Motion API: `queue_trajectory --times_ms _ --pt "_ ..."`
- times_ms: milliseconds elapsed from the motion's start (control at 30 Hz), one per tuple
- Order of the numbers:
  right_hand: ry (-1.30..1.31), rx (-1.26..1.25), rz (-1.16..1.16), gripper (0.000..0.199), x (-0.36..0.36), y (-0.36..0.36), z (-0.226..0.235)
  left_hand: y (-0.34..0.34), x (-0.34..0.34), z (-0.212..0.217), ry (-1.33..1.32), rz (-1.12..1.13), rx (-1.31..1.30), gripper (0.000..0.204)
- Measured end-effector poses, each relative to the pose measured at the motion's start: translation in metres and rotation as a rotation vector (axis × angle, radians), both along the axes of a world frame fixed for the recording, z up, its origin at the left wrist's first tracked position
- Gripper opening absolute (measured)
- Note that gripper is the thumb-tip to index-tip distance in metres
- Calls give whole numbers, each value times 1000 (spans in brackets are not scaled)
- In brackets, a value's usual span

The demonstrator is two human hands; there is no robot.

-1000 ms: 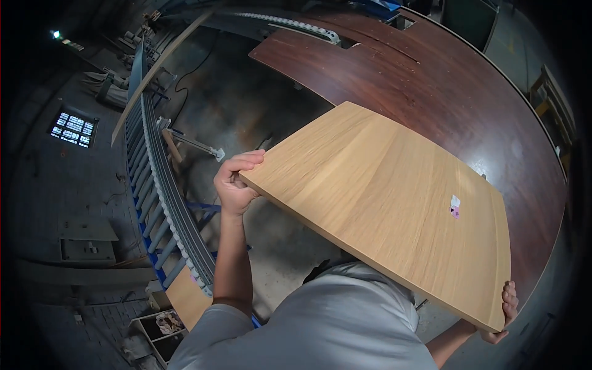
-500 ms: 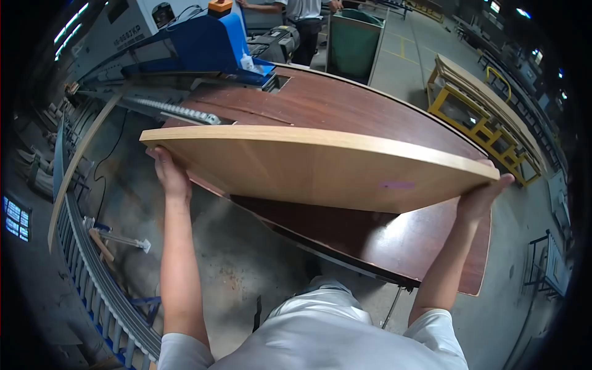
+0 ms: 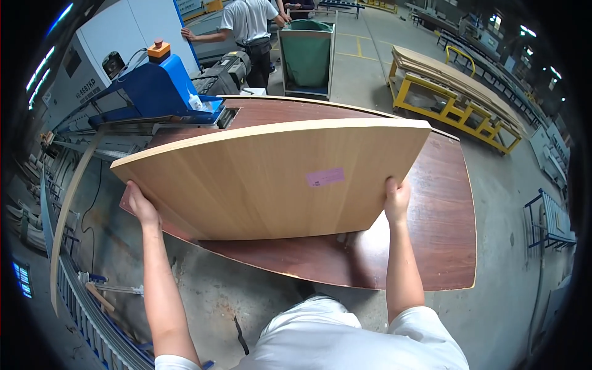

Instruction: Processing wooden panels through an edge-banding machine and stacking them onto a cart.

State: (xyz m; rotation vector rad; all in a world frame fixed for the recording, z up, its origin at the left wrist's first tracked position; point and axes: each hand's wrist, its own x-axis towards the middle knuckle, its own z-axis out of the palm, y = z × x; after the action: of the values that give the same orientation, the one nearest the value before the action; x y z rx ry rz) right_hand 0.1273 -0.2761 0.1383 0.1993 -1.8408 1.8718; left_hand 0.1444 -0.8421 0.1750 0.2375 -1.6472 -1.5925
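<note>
A light wood-grain board stands tilted over the reddish-brown table, its broad face toward me and its lower edge at the tabletop. On that face, right of the middle, is a small pink label. My left hand grips the board at its left end, fingers out of sight behind it. At the right end my right hand grips the side edge, thumb on the near face and the other fingers mostly hidden.
Beyond the table at left stands a blue and white machine with a red-topped orange button box. A co-worker is near a green bin. Yellow-framed racks hold panels at right; a roller conveyor curves along the left.
The board has turned more upright, so its face and label show more fully. Its right end has swung left in view, and my right hand has moved left with it.
</note>
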Motion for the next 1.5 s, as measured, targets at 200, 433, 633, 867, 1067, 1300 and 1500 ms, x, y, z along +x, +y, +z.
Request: queue_trajectory --times_ms 200,433,633,867,1067,1300,1500 --pt "-80 -15 52 57 -15 -3 -45 28 9 -34 -266 -110 172 73" --pt "-341 98 52 31 3 -35 -14 36 112 -34 -412 220 198 65" --pt "-423 183 357 30 10 -109 -9 37 279 -27 -408 594 244 54" --pt "-262 366 796 41 61 -208 -17 121 503 -21 -547 1153 35 46" --pt "-167 410 1183 50 181 -307 -6 248 690 -25 -501 1593 321 45" --pt "-32 433 1790 39 433 -376 37 412 857 -25 -51 1964 604 48" --pt "61 715 2069 37 628 -398 55 535 940 -61 -19 2301 772 50"
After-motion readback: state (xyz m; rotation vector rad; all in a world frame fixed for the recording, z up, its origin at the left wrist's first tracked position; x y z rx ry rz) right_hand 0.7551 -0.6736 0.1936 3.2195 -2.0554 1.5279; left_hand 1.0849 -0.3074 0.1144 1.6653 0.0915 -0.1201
